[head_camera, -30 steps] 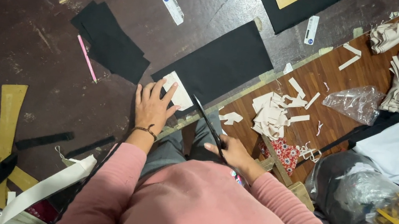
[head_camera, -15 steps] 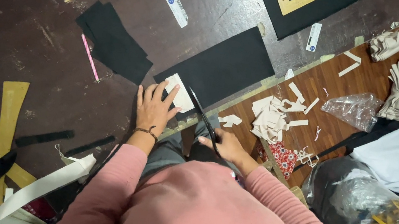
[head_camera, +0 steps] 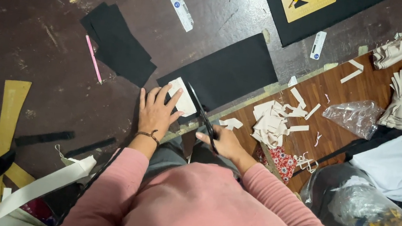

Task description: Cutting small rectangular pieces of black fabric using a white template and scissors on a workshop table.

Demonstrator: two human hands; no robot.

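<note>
Gripping a pair of black scissors (head_camera: 203, 116), the right hand (head_camera: 225, 142) is closed round the handles, and the blades reach up and away across the near edge of a sheet of black fabric (head_camera: 227, 72) that lies flat on the dark floor. The left hand (head_camera: 156, 109) is spread open, fingers splayed, palm pressed down just beside the blades, its fingertips resting on a pale pattern piece (head_camera: 182, 97) that sits on the fabric's near corner. A beaded bracelet (head_camera: 148, 135) circles that wrist. Further left lies a second black fabric piece (head_camera: 118, 46) with a pink pencil (head_camera: 93, 58) beside it. To the right, on the wooden boards, cream offcuts (head_camera: 276, 121) are heaped, with a clear plastic bag (head_camera: 355, 116) beyond them.
</note>
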